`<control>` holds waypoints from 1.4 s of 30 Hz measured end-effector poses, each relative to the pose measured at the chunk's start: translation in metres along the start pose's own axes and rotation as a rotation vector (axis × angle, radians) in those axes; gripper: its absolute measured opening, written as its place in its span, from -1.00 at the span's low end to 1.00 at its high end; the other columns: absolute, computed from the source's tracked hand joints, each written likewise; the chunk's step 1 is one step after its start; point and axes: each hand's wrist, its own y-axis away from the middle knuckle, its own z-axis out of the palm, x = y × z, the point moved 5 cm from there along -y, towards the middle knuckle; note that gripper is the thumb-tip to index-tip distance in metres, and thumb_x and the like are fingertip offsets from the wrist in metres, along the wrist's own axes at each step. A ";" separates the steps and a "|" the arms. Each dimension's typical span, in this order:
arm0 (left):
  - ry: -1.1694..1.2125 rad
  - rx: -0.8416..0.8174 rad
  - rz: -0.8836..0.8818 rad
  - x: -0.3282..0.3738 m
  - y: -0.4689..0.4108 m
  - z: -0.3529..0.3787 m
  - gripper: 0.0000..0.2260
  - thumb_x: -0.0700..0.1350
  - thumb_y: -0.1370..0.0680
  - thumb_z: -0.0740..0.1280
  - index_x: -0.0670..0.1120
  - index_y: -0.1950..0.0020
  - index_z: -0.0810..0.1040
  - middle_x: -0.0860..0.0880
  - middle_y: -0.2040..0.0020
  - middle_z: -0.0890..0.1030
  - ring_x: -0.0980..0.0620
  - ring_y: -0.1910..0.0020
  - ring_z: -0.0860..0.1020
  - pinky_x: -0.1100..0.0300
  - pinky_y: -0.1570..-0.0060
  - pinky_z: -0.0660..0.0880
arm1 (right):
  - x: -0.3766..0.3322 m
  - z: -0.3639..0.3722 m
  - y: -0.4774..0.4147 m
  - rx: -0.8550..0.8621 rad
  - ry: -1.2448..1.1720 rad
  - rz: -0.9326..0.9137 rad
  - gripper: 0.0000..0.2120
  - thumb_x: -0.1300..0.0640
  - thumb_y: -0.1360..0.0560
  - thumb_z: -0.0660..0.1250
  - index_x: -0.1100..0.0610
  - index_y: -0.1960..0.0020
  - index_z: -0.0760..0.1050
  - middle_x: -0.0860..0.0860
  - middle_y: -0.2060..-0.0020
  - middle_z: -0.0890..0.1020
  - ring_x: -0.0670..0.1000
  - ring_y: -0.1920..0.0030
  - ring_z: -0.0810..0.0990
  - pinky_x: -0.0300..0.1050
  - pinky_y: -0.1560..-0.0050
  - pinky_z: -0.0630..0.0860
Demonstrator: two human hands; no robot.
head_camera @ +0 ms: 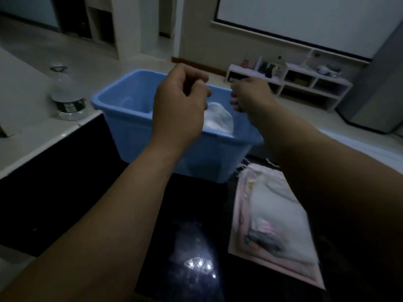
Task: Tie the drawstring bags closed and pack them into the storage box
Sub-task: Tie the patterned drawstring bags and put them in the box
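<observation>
A blue plastic storage box (122, 127) stands at the far side of the dark table. A white drawstring bag (219, 118) hangs over its right part, its lower end inside the box. My left hand (181, 101) and my right hand (250, 94) are both curled, one on each side of the bag's top, and appear to pinch its mouth or cords; the cords themselves are too dim to make out. A flat stack of pink and white drawstring bags (274, 214) lies on the table at the right, under my right forearm.
A clear plastic bottle (65, 94) stands on the pale counter to the left of the box. The glossy black table (65, 171) reflects a light near its front. A low white shelf unit (305, 81) stands against the far wall.
</observation>
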 end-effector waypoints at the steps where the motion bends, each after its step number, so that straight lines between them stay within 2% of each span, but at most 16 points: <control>1: 0.010 -0.075 0.013 0.006 0.010 0.016 -0.89 -0.21 -0.64 0.27 -0.07 0.00 0.58 -0.06 0.14 0.69 0.10 0.24 0.63 0.22 0.26 0.53 | 0.000 -0.015 0.010 0.055 0.009 -0.054 -0.88 0.22 -0.63 0.26 0.16 -0.03 0.57 0.09 0.11 0.60 0.02 0.13 0.61 -0.11 0.18 0.57; 4: 0.002 -0.350 0.005 0.017 0.055 0.071 -0.89 -0.13 -0.60 0.28 -0.01 0.07 0.59 -0.04 0.22 0.68 -0.03 0.23 0.64 -0.06 0.16 0.62 | 0.021 -0.084 0.053 0.116 0.041 -0.191 -0.90 0.11 -0.66 0.28 0.08 -0.06 0.57 0.09 0.11 0.69 -0.02 0.21 0.66 -0.17 0.26 0.54; 5: -0.035 -0.450 -0.022 0.012 0.069 0.086 -0.89 -0.09 -0.59 0.29 -0.01 0.09 0.59 0.00 0.23 0.67 -0.03 0.22 0.65 -0.11 0.11 0.63 | 0.038 -0.102 0.070 0.108 0.015 -0.162 -0.90 0.10 -0.65 0.31 0.08 -0.04 0.59 0.10 0.13 0.71 0.00 0.24 0.66 -0.16 0.28 0.54; 8: -0.344 -0.737 -0.066 -0.014 0.118 0.121 -0.92 -0.04 -0.58 0.32 -0.01 0.05 0.58 0.06 0.13 0.67 0.01 0.10 0.63 -0.04 -0.01 0.59 | 0.122 -0.147 0.113 0.057 0.019 0.085 -0.87 0.16 -0.64 0.35 0.13 0.07 0.61 0.14 0.25 0.68 0.07 0.29 0.60 -0.09 0.28 0.48; 10: -0.617 -0.866 -0.122 -0.042 0.142 0.123 -0.88 0.00 -0.58 0.33 -0.03 -0.01 0.56 0.00 0.02 0.66 -0.06 0.01 0.61 0.04 -0.03 0.55 | 0.174 -0.157 0.147 -0.013 0.056 0.262 -0.85 0.22 -0.65 0.34 0.19 0.10 0.59 0.15 0.26 0.64 0.08 0.29 0.57 -0.12 0.26 0.46; 14: -0.876 -1.020 -0.269 -0.075 0.167 0.122 -0.77 0.05 -0.53 0.39 -0.11 0.01 0.62 -0.09 0.03 0.67 -0.09 0.05 0.62 0.02 -0.05 0.59 | 0.247 -0.163 0.176 -0.070 0.255 0.398 -0.80 0.27 -0.57 0.36 0.42 0.14 0.55 0.17 0.35 0.56 0.10 0.32 0.52 -0.04 0.25 0.46; 17: -0.888 -1.029 -0.333 -0.085 0.170 0.126 -0.72 0.11 -0.51 0.43 -0.12 0.08 0.65 -0.06 0.10 0.67 -0.05 0.11 0.64 0.05 0.00 0.61 | 0.260 -0.158 0.166 -0.105 0.466 0.372 -0.73 0.13 -0.52 0.40 0.30 0.25 0.53 0.13 0.38 0.58 0.12 0.33 0.55 -0.07 0.21 0.42; 19: -0.884 -0.993 -0.360 -0.091 0.167 0.129 -0.68 0.13 -0.49 0.45 -0.15 0.12 0.64 -0.06 0.17 0.67 -0.06 0.15 0.64 0.10 0.08 0.58 | 0.259 -0.156 0.156 -0.069 0.564 0.334 -0.76 0.03 -0.52 0.42 0.20 0.16 0.52 0.10 0.26 0.60 0.14 0.20 0.59 -0.11 0.21 0.36; 21: -0.854 -0.972 -0.398 -0.098 0.167 0.134 -0.65 0.11 -0.49 0.47 -0.20 0.21 0.63 -0.09 0.28 0.66 -0.08 0.24 0.64 0.17 0.24 0.50 | 0.261 -0.156 0.150 -0.031 0.542 0.342 -0.76 0.02 -0.51 0.44 0.21 0.09 0.52 0.08 0.23 0.59 0.15 0.15 0.60 -0.13 0.26 0.35; 23: -0.763 -0.930 -0.459 -0.103 0.169 0.138 -0.72 0.03 -0.49 0.48 -0.15 0.28 0.60 -0.08 0.36 0.60 -0.03 0.37 0.57 0.21 0.36 0.42 | 0.263 -0.155 0.145 0.001 0.533 0.344 -0.78 0.07 -0.49 0.44 0.20 0.17 0.51 0.06 0.32 0.54 0.14 0.20 0.57 -0.15 0.36 0.30; 26: -0.626 -0.826 -0.497 -0.108 0.169 0.142 -0.81 -0.10 -0.51 0.50 -0.17 0.18 0.56 -0.07 0.30 0.64 0.02 0.41 0.56 0.30 0.49 0.42 | 0.268 -0.154 0.141 0.010 0.486 0.348 -0.76 0.17 -0.45 0.44 0.21 0.31 0.47 0.08 0.43 0.46 0.13 0.34 0.48 -0.13 0.38 0.27; 29: -0.569 -0.756 -0.442 -0.105 0.164 0.142 -0.92 -0.17 -0.52 0.45 -0.08 0.07 0.57 -0.07 0.22 0.65 -0.01 0.36 0.60 0.33 0.55 0.41 | 0.276 -0.153 0.142 0.031 0.337 0.401 -0.73 0.20 -0.42 0.47 0.20 0.40 0.49 0.09 0.51 0.42 0.09 0.42 0.42 -0.08 0.29 0.34; 33: -0.535 -0.779 -0.445 -0.103 0.164 0.139 -0.95 -0.16 -0.54 0.45 -0.10 0.10 0.61 -0.06 0.22 0.68 0.07 0.36 0.56 0.32 0.43 0.44 | 0.278 -0.154 0.146 0.081 0.120 0.499 -0.77 0.17 -0.48 0.51 0.35 0.21 0.65 0.11 0.45 0.58 0.08 0.41 0.53 -0.10 0.24 0.44; 35: -0.484 -0.773 -0.491 -0.102 0.164 0.138 -0.92 -0.18 -0.53 0.41 -0.16 0.13 0.58 -0.09 0.22 0.66 0.00 0.32 0.54 0.22 0.32 0.45 | 0.274 -0.154 0.148 0.084 0.115 0.507 -0.74 0.14 -0.50 0.52 0.34 0.22 0.66 0.10 0.45 0.59 0.03 0.45 0.51 -0.15 0.26 0.41; 39: -0.242 -0.737 -0.791 -0.101 0.172 0.133 -0.93 -0.29 -0.54 0.29 -0.15 0.10 0.48 -0.19 0.25 0.44 -0.07 0.31 0.43 0.16 0.34 0.38 | 0.272 -0.150 0.151 0.016 0.138 0.526 -0.66 0.06 -0.51 0.51 0.23 0.34 0.57 -0.01 0.59 0.52 -0.04 0.57 0.43 -0.16 0.32 0.36; 42: -0.085 -0.779 -0.985 -0.103 0.185 0.131 -0.89 -0.26 -0.55 0.28 -0.24 -0.03 0.56 -0.25 0.13 0.51 -0.18 0.20 0.46 -0.04 0.13 0.41 | 0.270 -0.149 0.153 -0.024 0.183 0.508 -0.66 0.04 -0.53 0.49 0.21 0.33 0.58 0.01 0.51 0.57 -0.04 0.54 0.44 -0.18 0.32 0.38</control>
